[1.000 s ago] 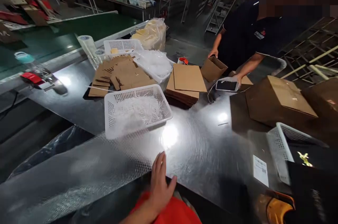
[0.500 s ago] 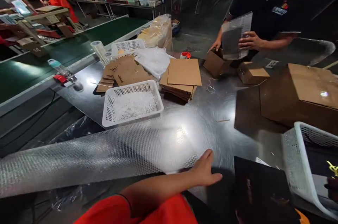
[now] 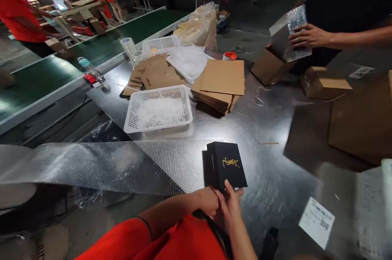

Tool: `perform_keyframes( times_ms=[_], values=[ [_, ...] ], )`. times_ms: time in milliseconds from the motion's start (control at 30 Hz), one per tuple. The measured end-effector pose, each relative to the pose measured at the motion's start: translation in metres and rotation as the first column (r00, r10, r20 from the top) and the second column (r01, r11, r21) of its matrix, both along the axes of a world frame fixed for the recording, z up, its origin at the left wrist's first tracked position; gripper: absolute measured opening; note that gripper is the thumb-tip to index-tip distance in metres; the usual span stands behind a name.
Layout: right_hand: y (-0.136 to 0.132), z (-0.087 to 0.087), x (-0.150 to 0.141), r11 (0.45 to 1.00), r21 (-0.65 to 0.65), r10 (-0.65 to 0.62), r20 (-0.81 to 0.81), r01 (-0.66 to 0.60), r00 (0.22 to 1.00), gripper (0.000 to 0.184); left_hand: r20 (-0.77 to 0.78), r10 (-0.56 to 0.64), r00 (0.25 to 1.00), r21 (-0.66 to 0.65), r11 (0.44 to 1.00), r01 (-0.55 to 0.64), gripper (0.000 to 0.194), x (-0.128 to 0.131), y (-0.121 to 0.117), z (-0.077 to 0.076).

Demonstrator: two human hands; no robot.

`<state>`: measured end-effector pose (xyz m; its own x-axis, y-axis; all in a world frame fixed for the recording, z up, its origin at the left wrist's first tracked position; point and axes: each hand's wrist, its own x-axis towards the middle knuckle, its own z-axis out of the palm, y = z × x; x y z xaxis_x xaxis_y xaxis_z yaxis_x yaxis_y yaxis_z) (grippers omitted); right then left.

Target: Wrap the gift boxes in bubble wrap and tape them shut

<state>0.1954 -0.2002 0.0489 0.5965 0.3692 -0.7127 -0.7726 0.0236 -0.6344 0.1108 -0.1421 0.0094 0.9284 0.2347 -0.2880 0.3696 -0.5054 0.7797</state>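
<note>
A black box with a gold logo [image 3: 226, 164] rests tilted on the metal table [image 3: 269, 162], its far part lying on the right end of a long strip of bubble wrap [image 3: 122, 166]. My left hand [image 3: 209, 201] and my right hand [image 3: 231, 202] meet at the box's near edge, and the fingers of both are closed on it. Orange sleeves cover my upper arms at the bottom of the view.
A white basket of white shreds [image 3: 159, 108] and a stack of flat cardboard [image 3: 221, 84] lie beyond the box. A person in black across the table holds a bubble-wrapped item [image 3: 289, 35] over an open carton [image 3: 269, 68]. Brown boxes [image 3: 361, 121] stand at right, a paper label [image 3: 317, 221] near me.
The black box has come from the lower right onto the end of the bubble wrap. My left hand left the wrap and now grips the box together with my right hand.
</note>
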Motion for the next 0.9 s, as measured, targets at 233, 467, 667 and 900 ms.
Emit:
perform_keyframes(
  times_ms=[233,467,667,900],
  values=[
    [0.023,-0.038,0.003,0.999,-0.029,-0.016,0.189,0.022,0.982,0.106,-0.083,0.148,0.986,0.299,0.947,-0.117,0.043,-0.131,0.036,0.007],
    [0.015,-0.048,0.041,0.968,-0.053,-0.219,0.313,0.247,0.924,0.109,-0.375,0.316,0.871,0.497,0.862,-0.099,0.079,-0.173,0.121,-0.009],
    [-0.004,-0.029,0.095,0.957,-0.083,-0.226,0.392,0.279,0.892,0.074,-0.331,0.242,0.912,0.435,0.897,-0.08,0.089,-0.114,0.127,-0.029],
    [0.024,-0.01,0.009,0.98,-0.044,-0.167,0.34,0.193,0.926,0.107,-0.262,0.192,0.946,0.325,0.94,-0.1,0.084,-0.118,0.148,-0.02]
  ],
)
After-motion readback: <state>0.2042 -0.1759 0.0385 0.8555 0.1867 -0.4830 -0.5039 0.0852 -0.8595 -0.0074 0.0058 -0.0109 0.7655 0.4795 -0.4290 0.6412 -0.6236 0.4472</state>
